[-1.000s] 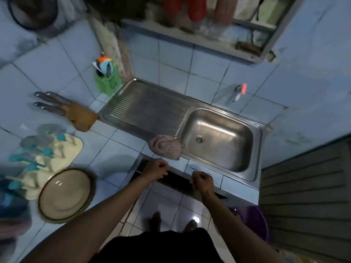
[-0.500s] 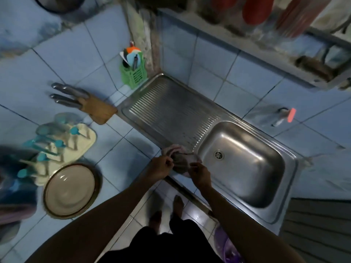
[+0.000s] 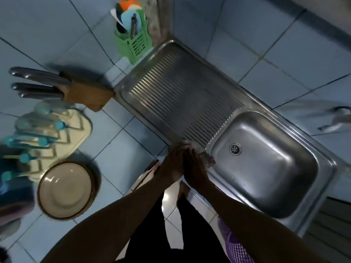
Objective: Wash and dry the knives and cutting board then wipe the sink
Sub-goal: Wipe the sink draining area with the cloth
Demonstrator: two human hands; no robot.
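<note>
While both sets of fingers were curled down onto the crumpled pinkish-grey rag (image 3: pixel 206 158), the left hand (image 3: pixel 171 166) and right hand (image 3: pixel 195 168) lay side by side, touching, and pressed the cloth against the front edge of the stainless-steel sink (image 3: pixel 322 164), just where the ribbed drainboard (image 3: pixel 180 99) met the basin. Most of the rag was hidden under the hands; only a corner showed by the right fingers and a pale fold beyond the fingertips, so whether each hand truly pinched it or merely pushed on it could not be told. The step in hand appeared to be the wiping of the sink. To do it well, the rag likely needed flat, even pressure, with strokes running along the ribs rather than across them, so that water would be driven toward the round drain (image 3: pixel 235 149) and not onto the blue tiled counter (image 3: pixel 117 141). The basin walls and rim corners probably deserved a last pass. Further out, the steel-handled knives stood in their wooden block (image 3: pixel 83 92) left of the drainboard, well apart from the hands; a green plastic cutlery caddy (image 3: pixel 135 42) stood at its far corner, and a beige round plate (image 3: pixel 65 190) lay near the counter's front. No cutting board could be made out with certainty.
</note>
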